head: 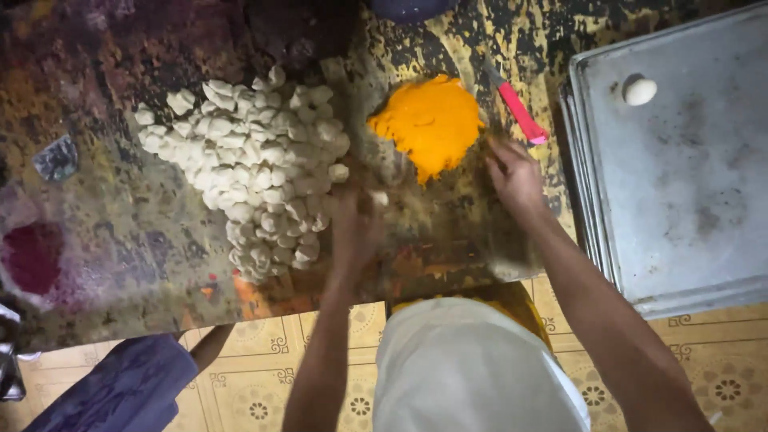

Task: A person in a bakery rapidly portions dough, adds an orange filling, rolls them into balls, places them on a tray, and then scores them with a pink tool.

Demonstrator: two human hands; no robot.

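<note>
On a stained, paint-blotched worktable (pixel 120 240), seen from straight above, both of the person's hands work near the table's near edge. The left hand (pixel 356 228) is blurred; its fingers look loosely curled around a small white dough piece (pixel 378 198) that shows at the fingertips, just beside the lower right edge of the heap of white dough pieces (pixel 248 164). Whether the fingers press that piece firmly or only cup it I cannot tell through the blur. The left forearm runs up from the bottom of the view, nearly vertical, with the wrist over the table's edge.

The right hand (pixel 514 172) lies further right and slightly higher, well apart from the left. Its fingers are drawn together and bent downward, knuckles up, with the tips on or close to the tabletop just beside the right rim of the flattened orange mound (pixel 432 120). What, if anything, sits inside its grip is hidden. The right forearm comes in on a slant from the lower right corner.

A knife with a pink handle (pixel 520 112) lies just above the right hand, its blade pointing toward the orange mound. To the right stands a stack of metal trays (pixel 680 224), the top one bearing a single white dough ball (pixel 639 90) near its upper left corner. A dark red stain (pixel 32 256) marks the table's left side.
</note>
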